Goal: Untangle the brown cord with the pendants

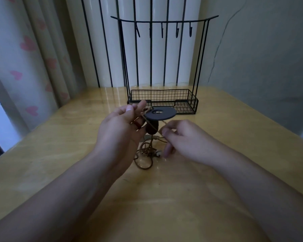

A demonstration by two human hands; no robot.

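The brown cord [144, 154] runs up from its tangle on the table [164, 198] to the disc pendant [160, 113]. Left hand [119, 128] pinches the top, right hand [180, 138] pinches a strand beside it (equally near).

Black wire rack [162, 100] with hooks [177, 31] standing at 12 o'clock on yellow wooden worktop [217, 123]; heart-print curtain [24, 49] hanging at 10 o'clock.
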